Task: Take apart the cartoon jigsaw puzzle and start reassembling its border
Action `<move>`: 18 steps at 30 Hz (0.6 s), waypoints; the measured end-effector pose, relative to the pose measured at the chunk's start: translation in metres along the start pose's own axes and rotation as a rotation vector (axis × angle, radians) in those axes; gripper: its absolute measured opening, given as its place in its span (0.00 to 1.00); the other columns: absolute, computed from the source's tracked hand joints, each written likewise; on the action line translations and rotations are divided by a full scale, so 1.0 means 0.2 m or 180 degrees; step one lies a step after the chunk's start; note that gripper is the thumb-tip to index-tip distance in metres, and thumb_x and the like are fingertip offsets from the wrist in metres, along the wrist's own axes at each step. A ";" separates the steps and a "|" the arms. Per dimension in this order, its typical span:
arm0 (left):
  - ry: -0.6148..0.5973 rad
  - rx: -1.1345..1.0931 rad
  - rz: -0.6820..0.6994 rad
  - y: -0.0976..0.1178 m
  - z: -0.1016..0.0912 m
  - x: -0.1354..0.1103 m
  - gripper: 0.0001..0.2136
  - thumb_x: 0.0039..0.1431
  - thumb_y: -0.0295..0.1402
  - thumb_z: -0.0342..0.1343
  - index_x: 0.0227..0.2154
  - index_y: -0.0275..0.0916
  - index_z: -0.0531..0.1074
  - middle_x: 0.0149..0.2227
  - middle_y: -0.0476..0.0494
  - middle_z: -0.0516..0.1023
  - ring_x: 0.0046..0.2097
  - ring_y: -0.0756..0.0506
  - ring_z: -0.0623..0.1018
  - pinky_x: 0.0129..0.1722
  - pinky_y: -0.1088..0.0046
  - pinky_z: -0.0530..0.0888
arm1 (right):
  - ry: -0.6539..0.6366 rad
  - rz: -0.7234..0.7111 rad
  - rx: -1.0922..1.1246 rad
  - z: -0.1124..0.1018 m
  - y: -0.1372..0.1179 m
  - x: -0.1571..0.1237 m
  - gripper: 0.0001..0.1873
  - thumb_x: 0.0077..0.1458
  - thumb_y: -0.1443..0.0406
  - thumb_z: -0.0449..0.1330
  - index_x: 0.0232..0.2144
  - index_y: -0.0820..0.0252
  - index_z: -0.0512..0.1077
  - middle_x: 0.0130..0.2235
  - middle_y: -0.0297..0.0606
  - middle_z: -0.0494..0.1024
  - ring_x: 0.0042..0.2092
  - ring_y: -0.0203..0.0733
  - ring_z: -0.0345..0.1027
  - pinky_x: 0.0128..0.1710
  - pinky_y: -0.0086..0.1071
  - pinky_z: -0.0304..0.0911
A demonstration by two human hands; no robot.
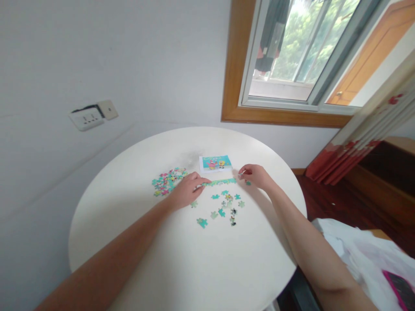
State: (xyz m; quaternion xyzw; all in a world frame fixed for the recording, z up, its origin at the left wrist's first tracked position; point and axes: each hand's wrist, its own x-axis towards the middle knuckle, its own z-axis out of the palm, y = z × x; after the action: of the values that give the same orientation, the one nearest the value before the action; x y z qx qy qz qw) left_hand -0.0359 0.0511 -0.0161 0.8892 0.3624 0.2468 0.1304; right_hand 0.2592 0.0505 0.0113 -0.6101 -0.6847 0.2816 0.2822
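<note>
A joined strip of green jigsaw pieces lies on the round white table. My left hand rests at the strip's left end, fingers pressed together on it. My right hand is at the strip's right end, pinching a small piece I can barely make out. Behind the strip lies the puzzle's picture card. Loose teal pieces are scattered in front of my hands. A heap of mixed pieces sits left of my left hand.
A wall socket is on the white wall to the left. A wood-framed window stands behind the table. At the right are a red and white curtain, a white bag and a pink phone.
</note>
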 end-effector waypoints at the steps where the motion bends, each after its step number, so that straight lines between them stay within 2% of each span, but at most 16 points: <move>1: -0.0001 0.0001 0.0001 0.00 0.00 0.00 0.14 0.62 0.31 0.48 0.47 0.41 0.74 0.37 0.44 0.67 0.41 0.45 0.70 0.44 0.70 0.67 | 0.0052 0.0037 0.0036 0.01 0.00 0.00 0.04 0.51 0.69 0.58 0.30 0.61 0.73 0.26 0.34 0.78 0.24 0.31 0.68 0.24 0.22 0.58; 5: -0.0001 0.0032 0.0026 0.00 0.00 0.00 0.14 0.62 0.31 0.48 0.47 0.41 0.73 0.37 0.44 0.67 0.41 0.46 0.70 0.44 0.70 0.67 | 0.0173 -0.0011 -0.0273 0.04 -0.01 0.01 0.04 0.54 0.68 0.56 0.30 0.61 0.71 0.27 0.35 0.79 0.25 0.31 0.68 0.25 0.22 0.58; 10: 0.0015 0.0015 0.0020 0.00 0.00 0.00 0.14 0.62 0.31 0.48 0.47 0.42 0.74 0.36 0.44 0.67 0.40 0.46 0.70 0.44 0.70 0.67 | 0.0242 -0.0127 -0.0663 0.06 -0.02 0.02 0.03 0.50 0.70 0.59 0.27 0.62 0.73 0.28 0.36 0.78 0.29 0.34 0.66 0.29 0.25 0.55; 18: 0.0023 0.0023 0.0061 -0.01 0.01 0.00 0.14 0.62 0.31 0.48 0.47 0.42 0.74 0.37 0.44 0.67 0.41 0.46 0.70 0.45 0.70 0.67 | 0.0236 -0.0157 -0.0843 0.06 -0.01 0.02 0.06 0.51 0.70 0.57 0.29 0.62 0.75 0.30 0.37 0.78 0.31 0.35 0.66 0.31 0.26 0.55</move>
State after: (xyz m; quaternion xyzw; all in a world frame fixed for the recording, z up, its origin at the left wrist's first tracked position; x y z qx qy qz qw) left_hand -0.0356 0.0523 -0.0172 0.8922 0.3552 0.2499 0.1235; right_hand 0.2481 0.0537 0.0048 -0.6350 -0.7198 0.1590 0.2312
